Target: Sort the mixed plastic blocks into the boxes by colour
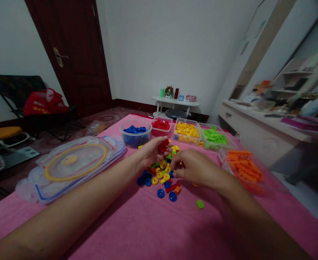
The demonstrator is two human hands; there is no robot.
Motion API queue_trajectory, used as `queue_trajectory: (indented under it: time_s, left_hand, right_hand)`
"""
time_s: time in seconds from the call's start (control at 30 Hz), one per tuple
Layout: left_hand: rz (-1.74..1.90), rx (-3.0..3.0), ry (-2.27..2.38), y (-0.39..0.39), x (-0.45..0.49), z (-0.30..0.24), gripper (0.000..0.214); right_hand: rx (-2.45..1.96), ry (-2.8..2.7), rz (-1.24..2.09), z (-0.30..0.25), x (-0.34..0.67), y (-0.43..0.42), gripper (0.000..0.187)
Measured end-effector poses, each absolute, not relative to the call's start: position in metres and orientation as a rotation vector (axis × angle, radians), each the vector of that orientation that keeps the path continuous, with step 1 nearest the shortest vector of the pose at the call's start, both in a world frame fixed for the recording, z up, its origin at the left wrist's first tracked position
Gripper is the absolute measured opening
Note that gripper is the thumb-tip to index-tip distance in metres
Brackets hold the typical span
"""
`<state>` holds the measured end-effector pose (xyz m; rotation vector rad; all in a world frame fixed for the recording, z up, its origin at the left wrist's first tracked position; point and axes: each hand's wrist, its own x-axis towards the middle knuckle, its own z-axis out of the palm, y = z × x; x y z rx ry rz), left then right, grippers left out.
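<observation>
My left hand is turned palm up over the pile, its fingers curled around red plastic building pieces. To its right, my right hand reaches down with its fingers bent together at the pile's right side, close to a blue piece. Whatever is between those fingertips is hidden. Below both hands lies a mixed pile of small toy pieces in yellow, blue, green and red. At its near edge are blue wheels, yellow wheels and an orange piece.
Behind the pile stand a round tub of blue pieces and boxes of red, yellow and green pieces. A box of orange pieces is at right. Stacked lids lie left. One green piece sits apart.
</observation>
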<state>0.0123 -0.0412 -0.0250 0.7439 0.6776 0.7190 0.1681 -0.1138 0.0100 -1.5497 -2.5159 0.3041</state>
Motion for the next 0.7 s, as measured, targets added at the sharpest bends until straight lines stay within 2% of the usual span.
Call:
queue_trajectory:
  time_s: [0.13, 0.27, 0.43, 0.57, 0.7]
  left_hand:
    - [0.719, 0.799, 0.641, -0.036, 0.008, -0.026, 0.024]
    - [0.74, 0.826, 0.674, -0.036, 0.008, -0.028, 0.023]
    - [0.75, 0.82, 0.682, -0.036, 0.008, -0.027, 0.022]
    - [0.757, 0.818, 0.696, -0.036, 0.008, -0.028, 0.02]
    - [0.75, 0.83, 0.68, -0.035, 0.008, -0.031, 0.02]
  right_hand:
    - [-1.721, -2.785, 0.213, 0.004, 0.146, -0.131, 0.019]
    - [-1.793, -2.806, 0.12, 0.002, 0.147, -0.128, 0.013]
    - [-1.884, -2.569, 0.134, 0.002, 0.177, -0.105, 0.008]
    - [-1.979, -2.266, -0.049, -0.003, 0.189, -0.09, 0.008]
    - [-2.013, -2.276, 0.076, -0.011, 0.188, -0.089, 0.01]
